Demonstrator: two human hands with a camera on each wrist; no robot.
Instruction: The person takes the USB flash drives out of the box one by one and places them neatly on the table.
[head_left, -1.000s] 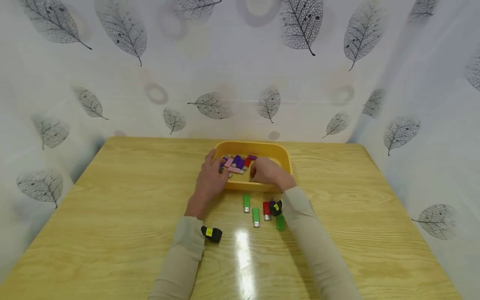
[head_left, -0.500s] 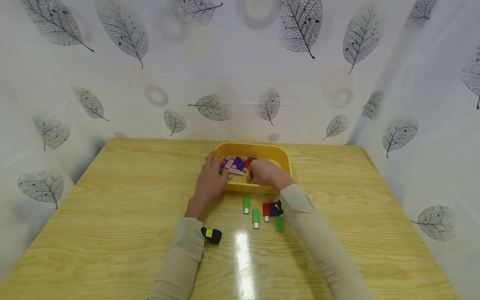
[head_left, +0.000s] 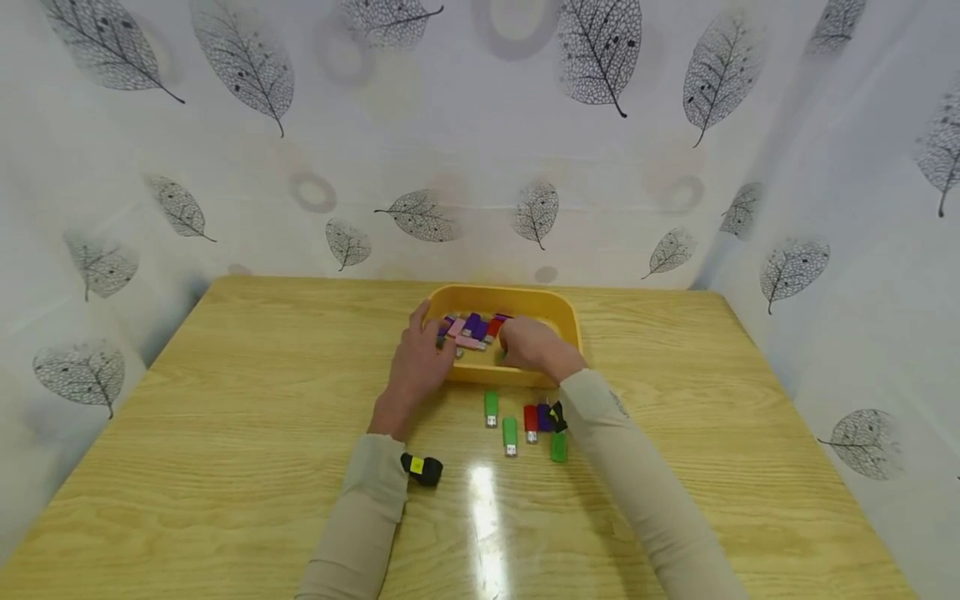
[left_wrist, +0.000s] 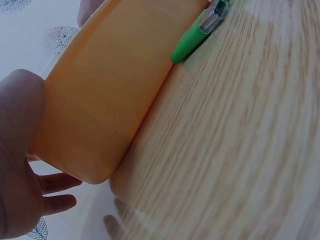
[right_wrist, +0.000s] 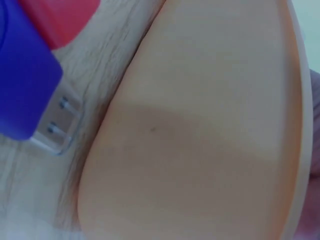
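Observation:
In the head view my left hand (head_left: 422, 360) grips the left end of the yellow tray (head_left: 510, 374), thumb at the near rim and fingers round the end wall. The left wrist view shows that tray (left_wrist: 95, 105) from outside, with fingers (left_wrist: 59, 183) beyond its end. My right hand (head_left: 534, 343) reaches over the near rim, fingers bent down inside the tray. A trace of green shows at its fingertips, a green USB flash drive mostly hidden by the hand. Pink USB flash drives (head_left: 470, 342), purple ones (head_left: 472, 324) and a red one (head_left: 492, 328) lie in the tray's left half.
On the wooden table (head_left: 285, 400), before the tray, lie several USB flash drives: green ones (head_left: 491, 408), a red one (head_left: 531, 423) and a purple one (right_wrist: 27, 75) close to the tray wall. A leaf-patterned curtain (head_left: 465, 150) hangs behind the table.
My right forearm has shifted slightly, while the right hand stays low in the tray with its fingers bending a little more. My left hand keeps its place on the tray.

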